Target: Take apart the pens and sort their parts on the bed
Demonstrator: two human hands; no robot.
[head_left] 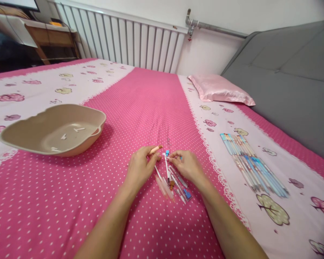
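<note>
My left hand is closed around a peach-coloured pen part with a brown end, which sticks out between thumb and forefinger. Close by on the right, the fingers of my right hand pinch a small white piece, too small to make out fully. Between and below the hands lies a loose pile of pen parts: a white refill with a dark tip, several clear tubes, pinkish tubes, a brown piece and a blue cap. Another blue piece sits between my fingertips.
A beige basin holding several small white pieces stands to the left on the pink dotted bedspread. Rows of pens lie at right. Farther off are a pink pillow, a grey headboard, a radiator and a person's arm by a desk.
</note>
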